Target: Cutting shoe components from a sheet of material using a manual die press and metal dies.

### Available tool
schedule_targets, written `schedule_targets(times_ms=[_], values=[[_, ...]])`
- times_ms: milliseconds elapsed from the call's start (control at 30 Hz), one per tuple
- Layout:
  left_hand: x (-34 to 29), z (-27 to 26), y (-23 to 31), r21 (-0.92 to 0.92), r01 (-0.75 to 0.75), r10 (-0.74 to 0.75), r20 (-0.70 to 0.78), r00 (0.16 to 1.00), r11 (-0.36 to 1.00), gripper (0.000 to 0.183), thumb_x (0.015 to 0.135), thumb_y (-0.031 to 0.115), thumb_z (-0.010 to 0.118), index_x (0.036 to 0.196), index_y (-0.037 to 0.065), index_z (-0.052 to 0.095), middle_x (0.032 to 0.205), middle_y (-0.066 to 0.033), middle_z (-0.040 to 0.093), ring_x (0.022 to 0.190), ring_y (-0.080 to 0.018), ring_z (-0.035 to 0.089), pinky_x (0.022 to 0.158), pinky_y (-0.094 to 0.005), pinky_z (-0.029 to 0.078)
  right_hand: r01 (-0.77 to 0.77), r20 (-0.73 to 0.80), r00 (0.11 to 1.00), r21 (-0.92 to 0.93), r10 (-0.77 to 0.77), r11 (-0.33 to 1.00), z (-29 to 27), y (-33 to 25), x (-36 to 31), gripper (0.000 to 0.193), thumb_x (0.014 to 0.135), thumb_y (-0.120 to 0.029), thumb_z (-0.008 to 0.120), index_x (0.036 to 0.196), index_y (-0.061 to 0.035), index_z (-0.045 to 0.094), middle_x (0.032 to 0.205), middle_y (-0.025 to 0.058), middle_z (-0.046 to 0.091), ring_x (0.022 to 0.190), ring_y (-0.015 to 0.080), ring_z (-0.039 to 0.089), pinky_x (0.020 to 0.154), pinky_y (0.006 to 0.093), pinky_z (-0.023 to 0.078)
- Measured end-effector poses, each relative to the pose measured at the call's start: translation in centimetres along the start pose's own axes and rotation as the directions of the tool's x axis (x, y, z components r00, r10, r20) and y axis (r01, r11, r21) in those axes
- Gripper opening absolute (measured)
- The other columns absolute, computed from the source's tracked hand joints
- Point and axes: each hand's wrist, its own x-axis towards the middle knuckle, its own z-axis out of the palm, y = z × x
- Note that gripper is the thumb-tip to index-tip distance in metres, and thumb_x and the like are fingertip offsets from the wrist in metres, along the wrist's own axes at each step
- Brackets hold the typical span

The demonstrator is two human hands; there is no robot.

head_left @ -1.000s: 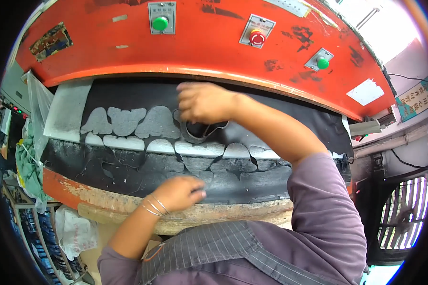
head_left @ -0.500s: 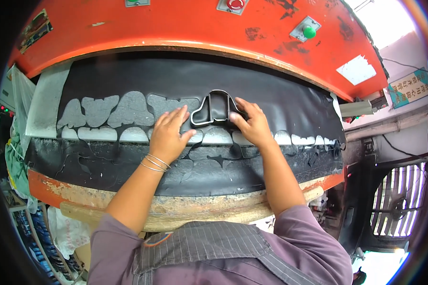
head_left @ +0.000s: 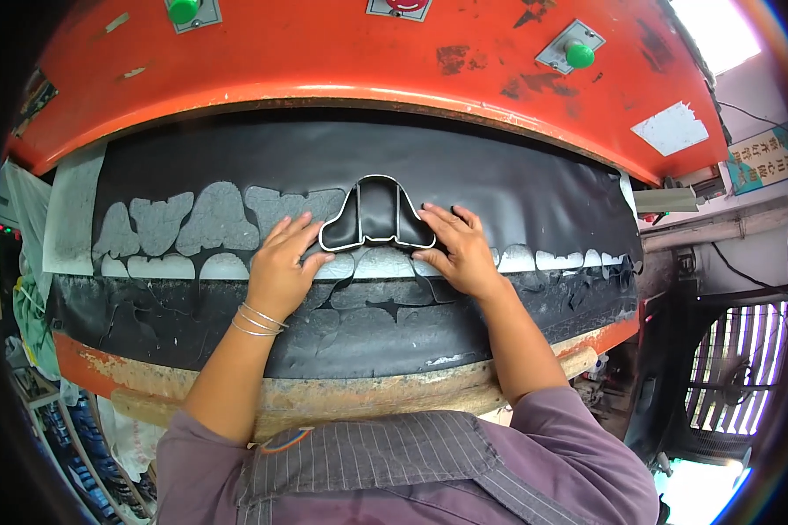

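Note:
A metal cutting die (head_left: 377, 178), a bell-shaped outline with two inner bars, lies on a black sheet (head_left: 517, 197) that looks like leather or rubber. My left hand (head_left: 280, 267), with thin bangles at the wrist, holds the die's left end, fingers above the corner and thumb below. At the opposite end my right hand (head_left: 466, 258) grips the die the same way, thumb by the lower edge. Left of the die runs a row of cut-out shapes (head_left: 217, 219), where a grey surface shows through. Black offcut webbing (head_left: 368, 319) spreads along the near side.
Across the far side stretches an orange-red press beam (head_left: 324, 66) with green buttons (head_left: 579, 55) and a red one (head_left: 406, 4). A worn wooden edge (head_left: 359, 398) borders the bench nearest me. To the right stands a fan (head_left: 734, 381).
The die has shifted left and turned straighter against the row of cut-outs. My left hand has come to its left end; my right thumb has moved from inside the outline to its lower edge.

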Motion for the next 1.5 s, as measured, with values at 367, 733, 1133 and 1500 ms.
schedule_targets(times_ms=[367, 733, 1133, 1500], values=[[0.0, -1.2, 1.1, -0.079, 0.112, -0.109, 0.042, 0.993, 0.991, 0.040, 0.075, 0.019, 0.076, 0.106, -0.001, 0.064, 0.110, -0.0200, 0.065, 0.112, -0.0317, 0.059, 0.099, -0.0412, 0.044, -0.057, -0.046, 0.997, -0.016, 0.056, 0.998, -1.3, -1.1, 0.3, 0.066, 0.072, -0.037, 0.076, 0.128, -0.0086, 0.054, 0.127, 0.0153, 0.057, 0.117, 0.0299, 0.054, 0.104, 0.0444, 0.035], [9.8, -16.6, 4.9, 0.551, -0.056, 0.336, -0.421, 0.842, 0.832, 0.028, 0.091, 0.019, 0.058, 0.070, 0.002, 0.052, 0.070, -0.0119, 0.053, 0.067, -0.0292, 0.049, 0.063, -0.0399, 0.040, -0.471, -0.928, 0.353, -0.284, -0.116, 0.835, -17.3, 1.8, 8.9, 0.056, 0.096, -0.032, 0.051, 0.142, -0.0046, 0.034, 0.149, 0.0238, 0.025, 0.138, 0.0387, 0.021, 0.110, 0.0472, 0.022], [-13.0, -7.2, 14.5, 0.083, 0.159, -0.176, 0.291, 0.940, 0.984, 0.018, 0.084, 0.023, 0.064, 0.080, 0.006, 0.069, 0.080, -0.0108, 0.063, 0.081, -0.0304, 0.058, 0.075, -0.0406, 0.047, 0.235, 0.258, 0.916, 0.277, -0.308, 0.932, -3.1, -16.2, -10.2, 0.058, 0.068, -0.030, 0.078, 0.116, -0.0060, 0.057, 0.110, 0.0117, 0.062, 0.099, 0.0321, 0.056, 0.086, 0.0421, 0.046], [-14.3, -6.2, 14.7, 0.126, 0.138, -0.152, 0.113, 0.982, 0.982, 0.012, 0.076, 0.017, 0.065, 0.074, 0.006, 0.069, 0.070, -0.0112, 0.057, 0.073, -0.0318, 0.056, 0.072, -0.0422, 0.046, 0.126, 0.292, 0.946, 0.071, -0.142, 0.989, -2.3, -18.1, -10.3, 0.039, 0.063, -0.017, 0.077, 0.097, -0.0057, 0.060, 0.091, 0.0096, 0.062, 0.092, 0.0280, 0.059, 0.077, 0.0370, 0.051]])
